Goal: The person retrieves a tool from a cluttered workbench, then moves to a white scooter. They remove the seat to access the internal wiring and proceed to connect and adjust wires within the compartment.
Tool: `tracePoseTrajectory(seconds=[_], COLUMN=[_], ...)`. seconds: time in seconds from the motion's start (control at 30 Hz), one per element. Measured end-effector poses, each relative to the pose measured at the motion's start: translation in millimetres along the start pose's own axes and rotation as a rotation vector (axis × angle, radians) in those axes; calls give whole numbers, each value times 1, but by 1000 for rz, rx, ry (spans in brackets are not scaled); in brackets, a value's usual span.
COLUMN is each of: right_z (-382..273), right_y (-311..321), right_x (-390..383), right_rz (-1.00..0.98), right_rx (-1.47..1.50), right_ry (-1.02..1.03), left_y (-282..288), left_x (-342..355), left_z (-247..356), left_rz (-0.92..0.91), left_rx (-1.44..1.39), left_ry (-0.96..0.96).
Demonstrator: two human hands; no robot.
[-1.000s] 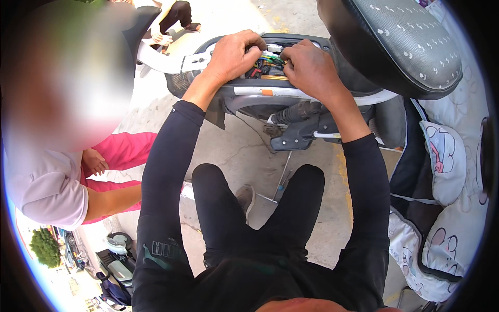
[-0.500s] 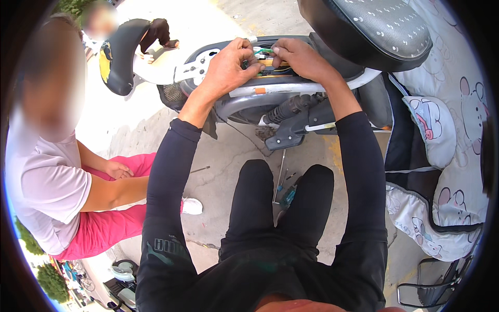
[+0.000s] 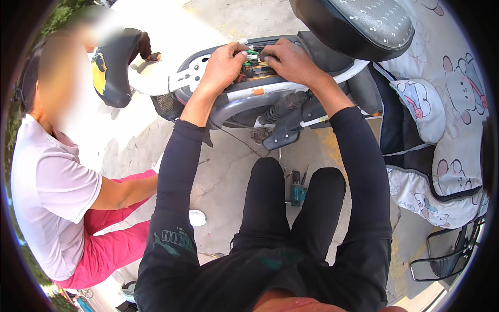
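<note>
A green wire (image 3: 253, 52) is pinched between the thumb and forefinger of the left hand (image 3: 226, 66), near its end. The fingers of the right hand (image 3: 289, 61) are bent and drawn close together just beside that wire; whether anything is gripped by them cannot be told, since the fingertips are partly hidden. Below and between the two hands, a bundle of wires (image 3: 255, 70) is exposed in the open compartment of a scooter (image 3: 228, 113), and the green wire is held at the top of this bundle. The compartment is bordered on the near side by a white rail (image 3: 244, 95) marked with an orange reflector (image 3: 259, 91). A white perforated bracket (image 3: 188, 77) is set at the left end, and a padded seat (image 3: 358, 28) is tilted up at the right. Beneath the rail, a coil shock absorber (image 3: 285, 107) can be seen. On the concrete floor (image 3: 223, 182), a teal power drill (image 3: 297, 195) is laid between the person's knees, with a screwdriver (image 3: 304, 174) near it. To the right, a quilted cover printed with cartoon mice (image 3: 436, 117) is spread; to the left, a place is taken by a co-worker in pink trousers (image 3: 117, 255).
</note>
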State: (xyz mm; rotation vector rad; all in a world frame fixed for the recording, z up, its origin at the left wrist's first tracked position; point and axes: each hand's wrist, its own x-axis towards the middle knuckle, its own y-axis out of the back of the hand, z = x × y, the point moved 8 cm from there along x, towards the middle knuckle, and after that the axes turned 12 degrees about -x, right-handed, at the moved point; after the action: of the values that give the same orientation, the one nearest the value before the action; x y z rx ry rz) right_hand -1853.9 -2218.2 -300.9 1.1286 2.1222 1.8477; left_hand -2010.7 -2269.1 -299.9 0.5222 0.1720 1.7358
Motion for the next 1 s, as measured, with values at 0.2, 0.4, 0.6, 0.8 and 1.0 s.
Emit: tracePoseTrajectory(seconds=[0.2, 0.4, 0.6, 0.8, 1.0], right_z=[9, 22, 11, 3, -18], right_y=[25, 15, 5, 5, 8], right_x=[-8, 5, 8, 1, 16], right_rz=[266, 178, 199, -101, -247], right_rx=[86, 138, 301, 205, 58], right_ry=[-117, -208, -155, -90, -61], left_y=[-4, -21, -7, -11, -9], left_x=[-6, -26, -12, -14, 9], left_z=[26, 43, -1, -43, -56], left_rz=[51, 97, 253, 714, 724], left_rx=[187, 429, 430, -44, 119], left_ry=[-58, -52, 361, 764, 766])
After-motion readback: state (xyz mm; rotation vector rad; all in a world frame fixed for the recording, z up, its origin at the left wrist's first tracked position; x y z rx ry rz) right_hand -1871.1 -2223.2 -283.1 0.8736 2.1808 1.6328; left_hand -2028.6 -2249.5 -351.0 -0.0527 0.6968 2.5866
